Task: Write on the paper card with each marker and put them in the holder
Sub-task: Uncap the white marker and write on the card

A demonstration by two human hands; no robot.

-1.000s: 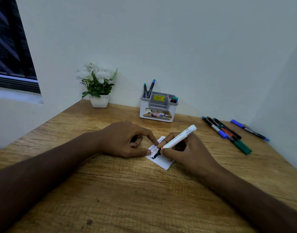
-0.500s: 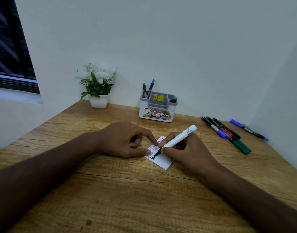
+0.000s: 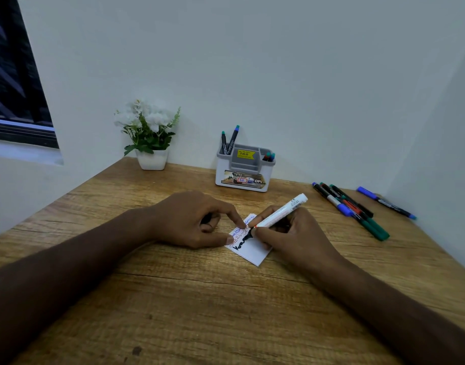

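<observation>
A small white paper card (image 3: 252,252) lies on the wooden table (image 3: 199,299), with blue, red and thick black writing on it. My right hand (image 3: 292,238) grips a white-barrelled black marker (image 3: 281,210), whose tip touches the card. My left hand (image 3: 189,219) presses the card's left edge with index fingertip and thumb; its other fingers curl round a dark thing that looks like the marker cap (image 3: 206,219). The white and grey holder (image 3: 243,175) stands at the back with two markers (image 3: 230,139) in its left slot and two (image 3: 269,156) in its right.
Several loose markers (image 3: 350,206) lie in a bunch at the right, and a blue one (image 3: 384,202) rests near the right wall. A white pot of flowers (image 3: 149,135) stands at the back left corner. Walls close off the back and right.
The marker tip has crept a little right and away along the card, and the black line has grown. My left hand has stayed put.
</observation>
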